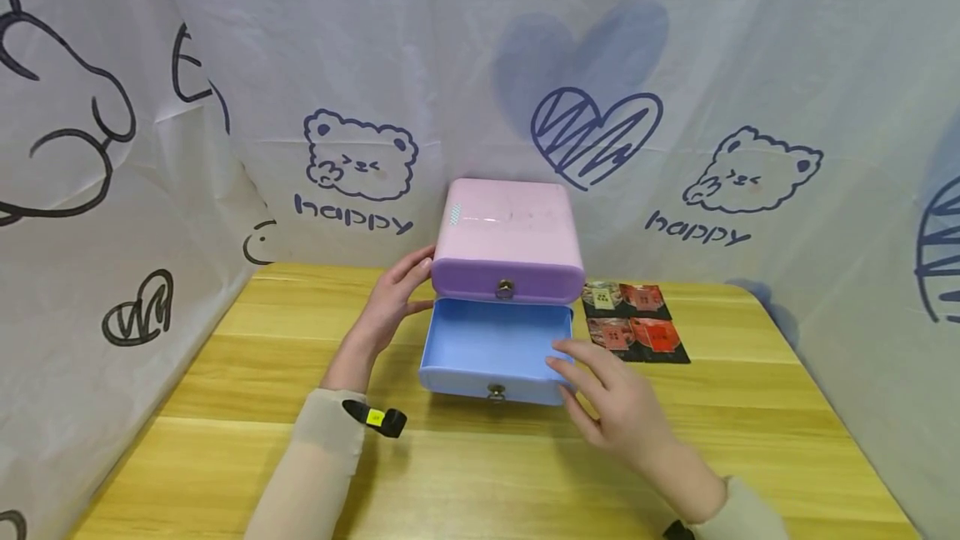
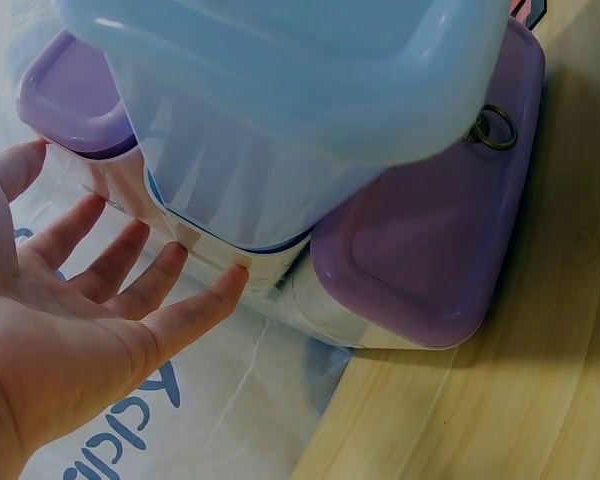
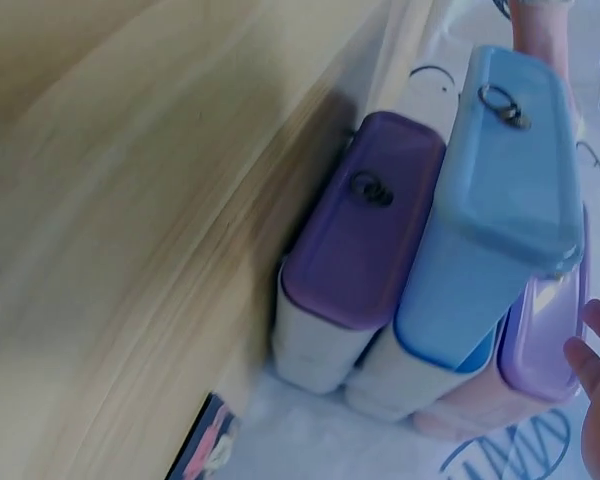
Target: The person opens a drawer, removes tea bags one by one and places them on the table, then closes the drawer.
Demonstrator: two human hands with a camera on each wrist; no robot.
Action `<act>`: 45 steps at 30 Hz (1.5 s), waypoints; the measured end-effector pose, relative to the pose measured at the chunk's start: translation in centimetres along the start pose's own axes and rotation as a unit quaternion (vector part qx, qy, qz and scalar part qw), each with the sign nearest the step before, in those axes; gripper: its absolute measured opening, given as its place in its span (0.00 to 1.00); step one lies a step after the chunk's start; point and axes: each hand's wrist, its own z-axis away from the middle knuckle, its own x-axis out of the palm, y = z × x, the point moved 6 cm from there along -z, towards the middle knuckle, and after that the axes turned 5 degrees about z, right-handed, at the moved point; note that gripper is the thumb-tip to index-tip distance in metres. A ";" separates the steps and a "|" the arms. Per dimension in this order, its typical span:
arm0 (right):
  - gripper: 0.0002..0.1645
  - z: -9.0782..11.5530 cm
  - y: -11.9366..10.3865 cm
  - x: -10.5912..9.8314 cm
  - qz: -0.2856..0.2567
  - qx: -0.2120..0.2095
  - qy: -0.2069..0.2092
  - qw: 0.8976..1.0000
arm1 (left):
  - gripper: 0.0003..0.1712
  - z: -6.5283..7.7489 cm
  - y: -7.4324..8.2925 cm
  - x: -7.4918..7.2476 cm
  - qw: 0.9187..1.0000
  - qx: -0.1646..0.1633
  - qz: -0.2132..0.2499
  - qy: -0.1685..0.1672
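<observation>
A small drawer cabinet (image 1: pixel 513 219) with a pink top stands at the back of the table. Its blue middle drawer (image 1: pixel 465 382) is pulled far out, and the part seen from above holds nothing. Over it the purple top drawer (image 1: pixel 465 280) is closed; a purple bottom drawer (image 3: pixel 365 235) shows closed in the right wrist view. My left hand (image 1: pixel 386 302) rests against the cabinet's left side, its fingers spread and fairly straight. By the blue drawer's right front corner is my right hand (image 1: pixel 622 398), fingers loosely bent; contact there is unclear.
Several small printed packets (image 1: pixel 633 323), red and dark, lie flat on the wooden table (image 1: pixel 465 473) right of the cabinet. A white printed curtain (image 1: pixel 360 40) hangs close behind and along both sides. Metal ring pulls (image 1: pixel 497 392) stick out from the drawer fronts.
</observation>
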 end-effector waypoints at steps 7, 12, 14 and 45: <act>0.19 -0.7 -2.6 0.6 0.012 -0.059 -0.004 0.998 | 0.33 -0.1 -0.1 -0.1 1.000 0.001 0.001 -0.002; 0.18 -1.0 -4.0 1.0 0.020 -0.087 -0.022 0.996 | 0.32 -0.1 -0.1 -0.1 1.000 0.001 0.001 0.000; 0.19 -1.0 -4.5 1.3 0.028 -0.101 -0.029 0.994 | 0.33 -0.1 -0.1 -0.1 1.000 0.000 -0.001 0.001; 0.32 0.9 -6.1 6.4 0.163 -0.155 -0.197 0.954 | 0.32 0.0 -0.1 -0.1 1.000 -0.004 -0.002 0.005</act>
